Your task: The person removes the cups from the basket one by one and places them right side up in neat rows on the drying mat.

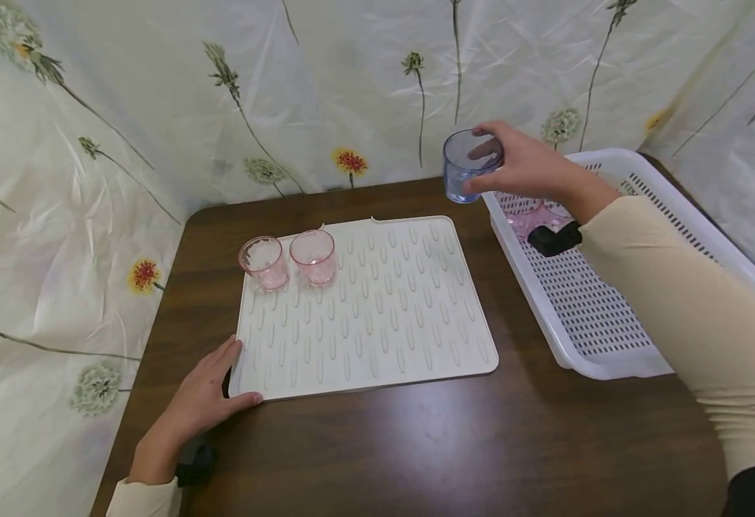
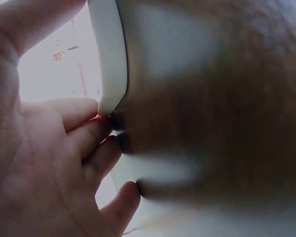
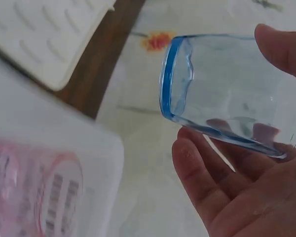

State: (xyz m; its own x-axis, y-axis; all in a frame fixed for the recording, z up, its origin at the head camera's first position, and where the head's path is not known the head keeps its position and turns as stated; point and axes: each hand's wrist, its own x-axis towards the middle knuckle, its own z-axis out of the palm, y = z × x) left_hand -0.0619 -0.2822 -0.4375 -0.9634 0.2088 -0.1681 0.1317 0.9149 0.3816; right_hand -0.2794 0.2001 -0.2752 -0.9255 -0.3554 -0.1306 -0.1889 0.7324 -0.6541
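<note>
I see the right hand (image 1: pixel 532 166) gripping a blue glass (image 1: pixel 463 165) above the basket (image 1: pixel 616 352); left hand (image 1: pixel 204 397), fingers relaxed, rests on the mat (image 1: pixel 384 316) corner.

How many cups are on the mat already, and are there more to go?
Two pink cups already stand on the white mat. The right hand holds a blue cup in the air above the basket. At least one more pink cup remains in the basket. The left hand rests on the mat's corner.

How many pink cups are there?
3 show: two pink cups stand side by side on the white mat, and one pink cup lies in the white basket. The arm may hide more.
</note>
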